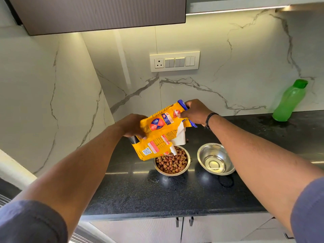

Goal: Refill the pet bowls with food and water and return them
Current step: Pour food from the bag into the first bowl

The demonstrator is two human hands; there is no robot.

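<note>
Both hands hold a yellow pet food bag [157,132] tilted over a steel bowl [188,161] on the black counter. My left hand [132,126] grips the bag's lower left side; my right hand [196,111] grips its upper blue end. The bag's torn mouth points down at the bowl's left rim. Brown kibble [172,163] fills that bowl. A second steel bowl [216,158] stands just to the right and holds a little clear liquid at the bottom.
A green bottle [290,100] with a green cap stands at the back right of the counter [157,195], against the marble wall. A switch panel [174,61] is on the wall above. A dark cabinet hangs overhead. Cupboard doors sit below the counter edge.
</note>
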